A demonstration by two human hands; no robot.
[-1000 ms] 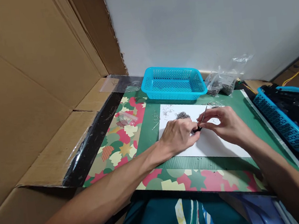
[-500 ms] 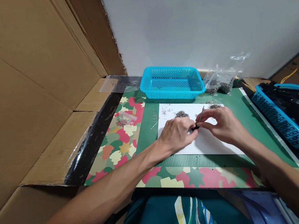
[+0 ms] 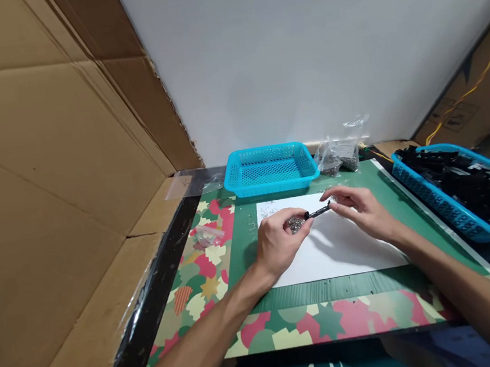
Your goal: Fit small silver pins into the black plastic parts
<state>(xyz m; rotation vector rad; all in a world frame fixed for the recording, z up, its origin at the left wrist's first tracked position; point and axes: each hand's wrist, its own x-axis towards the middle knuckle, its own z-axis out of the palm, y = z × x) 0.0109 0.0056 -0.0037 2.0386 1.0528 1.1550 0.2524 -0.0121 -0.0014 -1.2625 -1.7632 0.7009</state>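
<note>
The black part (image 3: 318,211) is held over the white sheet (image 3: 345,260), its long axis running across the sheet from one hand to the other. Its right-hand end sits a little higher in view; whether that end is raised or merely farther off cannot be told. The left hand (image 3: 282,239), over the sheet's left portion, is the nearer one: its grip is closed, thumb and forefinger pinching the part's left end. The right hand (image 3: 364,210) comes in from the sheet's right side, with thumb and forefinger parted slightly and the thumb at or just beside the part's other end. Whether that grip has hold of it cannot be told.

A heap of small metal pieces (image 3: 295,225) lies on the sheet behind the left hand's thumb and forefinger, and thin pieces are scattered at the sheet's far left corner. Beyond the sheet's far edge stands a blue basket (image 3: 272,188); well to its right, another basket (image 3: 444,209) holds a mass of black parts.
</note>
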